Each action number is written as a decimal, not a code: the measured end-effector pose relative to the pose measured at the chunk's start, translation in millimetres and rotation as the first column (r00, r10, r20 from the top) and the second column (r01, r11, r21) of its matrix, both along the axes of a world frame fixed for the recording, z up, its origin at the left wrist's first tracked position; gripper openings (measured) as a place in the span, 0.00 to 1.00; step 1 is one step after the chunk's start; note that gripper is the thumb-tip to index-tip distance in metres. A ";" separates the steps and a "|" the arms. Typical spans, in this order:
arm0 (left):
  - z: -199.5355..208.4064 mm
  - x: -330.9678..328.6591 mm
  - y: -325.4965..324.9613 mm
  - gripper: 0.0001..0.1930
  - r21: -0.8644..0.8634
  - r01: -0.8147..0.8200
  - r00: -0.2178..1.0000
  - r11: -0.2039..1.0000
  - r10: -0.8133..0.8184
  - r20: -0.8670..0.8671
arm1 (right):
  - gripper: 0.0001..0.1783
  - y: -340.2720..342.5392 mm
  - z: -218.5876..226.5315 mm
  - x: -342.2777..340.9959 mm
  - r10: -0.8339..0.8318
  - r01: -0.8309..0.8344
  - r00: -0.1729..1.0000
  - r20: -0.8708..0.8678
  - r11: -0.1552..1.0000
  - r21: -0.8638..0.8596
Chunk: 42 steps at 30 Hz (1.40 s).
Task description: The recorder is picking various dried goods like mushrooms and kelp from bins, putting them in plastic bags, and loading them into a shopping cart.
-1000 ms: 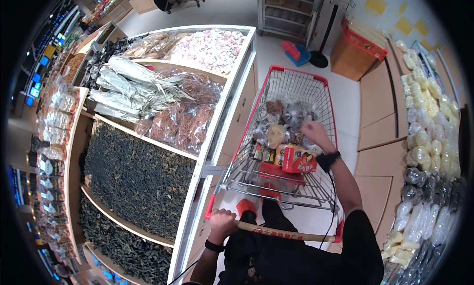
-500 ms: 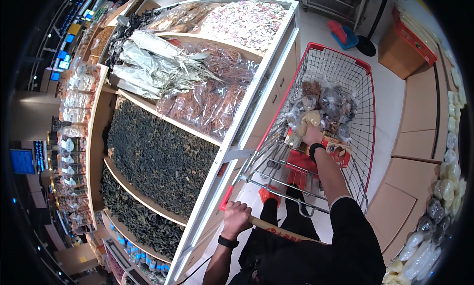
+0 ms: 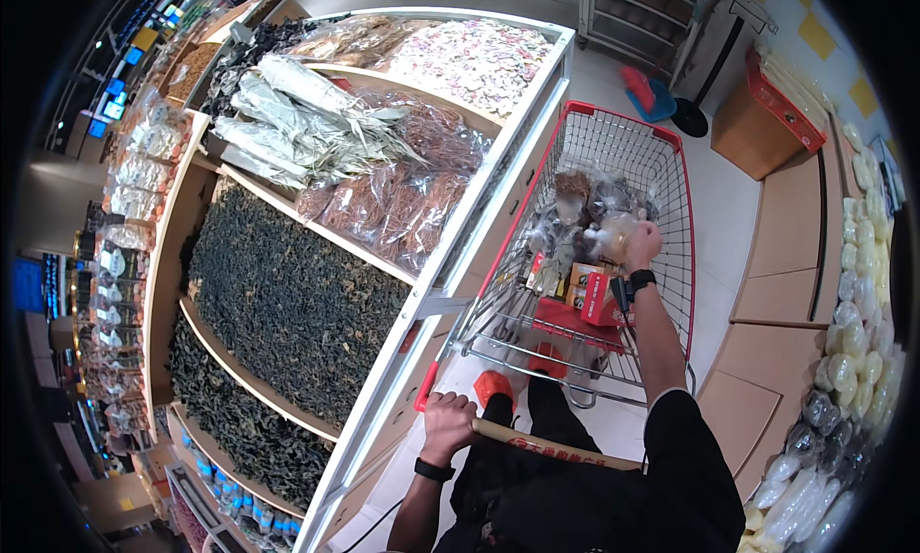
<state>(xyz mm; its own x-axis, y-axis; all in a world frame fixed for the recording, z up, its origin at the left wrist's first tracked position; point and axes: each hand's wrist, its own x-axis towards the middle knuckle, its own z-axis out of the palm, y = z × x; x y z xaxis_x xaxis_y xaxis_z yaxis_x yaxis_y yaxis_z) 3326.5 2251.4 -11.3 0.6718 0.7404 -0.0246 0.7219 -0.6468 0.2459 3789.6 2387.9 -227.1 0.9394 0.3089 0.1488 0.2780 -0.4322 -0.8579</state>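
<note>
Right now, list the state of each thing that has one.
Left hand, closed around the cart handle
Right hand, closed on a clear bag, which is blurred
Shopping cart, partly filled
Brown stringy goods, bagged in clear plastic
Dark dried goods, loose, heaped
Pale leaf bundles, lying piled

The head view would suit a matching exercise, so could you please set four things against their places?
1. bare left hand
2. bare right hand
3. round black stand base
4. long grey-green dried leaves

A. on the pale floor
B. beside clear-bagged reddish-brown strands
C. on the cart's pale bar handle
D. at a blurred clear plastic bag

Pairs: 1-C, 2-D, 3-A, 4-B
</note>
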 end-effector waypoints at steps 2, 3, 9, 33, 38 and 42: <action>-1.1 3.0 1.2 0.06 0.005 0.009 0.999 1.000 -0.009 0.034 | 0.08 1.3 17.6 22.2 -0.001 -0.006 0.998 0.057 0.993 0.115; -1.4 -0.1 -0.3 0.06 0.009 -0.005 1.000 1.000 0.005 0.016 | 0.08 4.7 33.5 16.2 0.006 -0.013 0.998 0.059 0.993 0.119; 3.9 -7.9 -5.9 0.05 -0.004 -0.027 0.999 1.000 0.027 -0.018 | 0.05 -6.8 147.5 -19.3 0.644 -0.032 0.504 -0.575 0.680 0.733; 25.0 -9.0 -20.7 0.05 -0.052 -0.083 0.945 0.995 0.062 -0.323 | 0.11 -44.7 232.5 -120.7 0.972 0.178 -0.229 -0.051 0.093 0.980; 26.6 -14.2 -26.2 0.05 -0.050 -0.039 0.946 0.998 0.021 -0.324 | 0.12 -71.7 239.4 -121.0 0.967 0.168 -0.165 -0.192 0.220 0.961; 26.0 -8.5 -21.8 0.04 -0.048 -0.020 0.947 0.999 0.003 -0.322 | 0.14 -71.3 268.8 -127.5 0.930 0.061 -0.032 -0.366 0.367 0.928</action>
<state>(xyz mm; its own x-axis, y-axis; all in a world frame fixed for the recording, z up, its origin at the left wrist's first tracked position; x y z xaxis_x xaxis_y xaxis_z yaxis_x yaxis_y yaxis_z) 3318.0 2229.6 14.6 0.6137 0.7403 -0.2745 0.7751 -0.6311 0.0311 3662.1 2316.6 41.7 0.1375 0.9882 -0.0670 -0.8909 0.0938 -0.4444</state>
